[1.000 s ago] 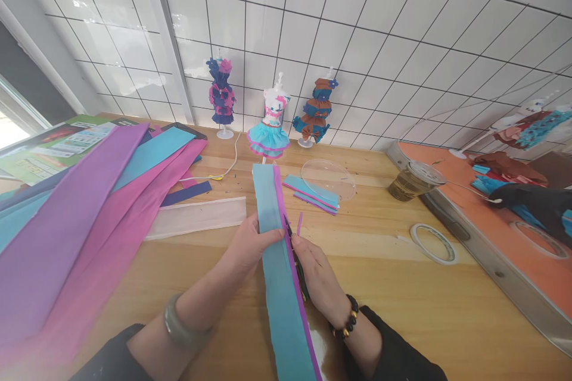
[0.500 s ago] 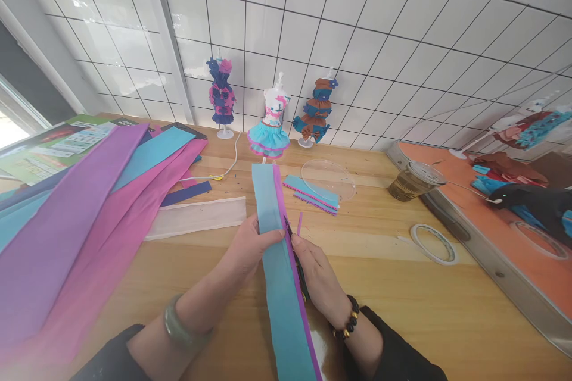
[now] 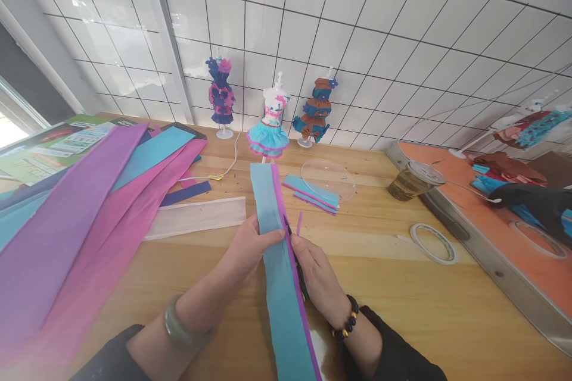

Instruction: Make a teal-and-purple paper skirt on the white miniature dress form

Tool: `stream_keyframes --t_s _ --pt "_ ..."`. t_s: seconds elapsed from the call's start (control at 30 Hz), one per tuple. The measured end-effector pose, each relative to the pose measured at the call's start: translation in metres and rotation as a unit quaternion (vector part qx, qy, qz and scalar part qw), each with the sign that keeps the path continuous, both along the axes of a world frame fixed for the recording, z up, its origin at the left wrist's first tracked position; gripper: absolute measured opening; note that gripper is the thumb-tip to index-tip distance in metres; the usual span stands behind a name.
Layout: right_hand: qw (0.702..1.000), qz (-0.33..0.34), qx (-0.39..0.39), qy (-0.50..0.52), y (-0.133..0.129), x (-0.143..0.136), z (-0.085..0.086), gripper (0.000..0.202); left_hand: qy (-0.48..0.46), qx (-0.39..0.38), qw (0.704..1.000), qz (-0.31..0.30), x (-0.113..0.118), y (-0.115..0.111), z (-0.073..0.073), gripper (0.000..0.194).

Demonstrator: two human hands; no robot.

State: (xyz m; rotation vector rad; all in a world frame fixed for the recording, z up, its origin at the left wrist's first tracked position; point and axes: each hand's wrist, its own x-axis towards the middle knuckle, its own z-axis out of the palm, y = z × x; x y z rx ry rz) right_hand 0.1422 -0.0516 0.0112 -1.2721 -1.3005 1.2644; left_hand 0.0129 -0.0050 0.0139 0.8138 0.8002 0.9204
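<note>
A long blue strip (image 3: 286, 297) with a purple band along its right edge runs from mid-table down to the bottom of the view. My left hand (image 3: 250, 245) grips it from the left, thumb on top near the purple band, other fingers hidden underneath. Dark scissors (image 3: 300, 277) are held in my right hand (image 3: 316, 274), their blades against the purple edge just beside my left thumb. Most of the handles is hidden by the hand. A thin purple sliver (image 3: 300, 223) stands out to the right of the blades.
Colourful fabric strips (image 3: 75, 226) lie at the left. Three small dressed mannequins, the middle one (image 3: 268, 125) in a blue skirt, stand by the tiled wall. Folded blue pieces (image 3: 313, 193), a clear disc (image 3: 344, 181), a cup (image 3: 413, 180) and a tape roll (image 3: 433, 244) are further right.
The far end of the blue strip has shifted very slightly to the left. Both hands hold almost the same position.
</note>
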Motion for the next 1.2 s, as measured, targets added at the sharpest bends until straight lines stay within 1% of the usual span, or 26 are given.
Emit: stream_keyframes --t_s 0.1,0.23,0.43,0.63,0.77,1.0,1.2 --pt "1.000 -0.001 0.001 -0.011 0.0000 0.0003 -0.0009 0.036 0.006 0.005 1.000 -0.004 -0.0006 0.0010 -0.0009 0.022" --pt "1.000 0.005 0.005 -0.021 -0.0002 0.0009 -0.0027 0.036 -0.001 -0.010 1.000 -0.010 -0.0019 0.0024 0.0015 0.023" --pt "0.999 0.016 0.013 -0.043 -0.0020 0.0008 -0.0040 0.036 -0.015 -0.028 0.999 0.013 -0.0045 0.0064 0.0073 0.018" --pt "0.999 0.020 0.010 -0.033 -0.0026 -0.0007 -0.0036 0.035 -0.021 -0.008 0.999 0.028 -0.0054 0.0059 0.0084 0.021" --pt "1.000 0.015 0.016 -0.016 -0.0023 -0.0008 -0.0023 0.034 -0.009 0.001 1.000 0.028 -0.0028 0.0048 0.0075 0.025" --pt "1.000 0.009 0.024 -0.003 -0.0018 0.0005 -0.0037 0.033 0.004 0.020 1.000 0.021 0.0009 0.0019 0.0028 0.024" --pt "1.000 0.010 0.024 0.001 -0.0006 0.0006 -0.0048 0.031 0.019 0.016 1.000 0.020 0.0011 0.0010 -0.0014 0.023"
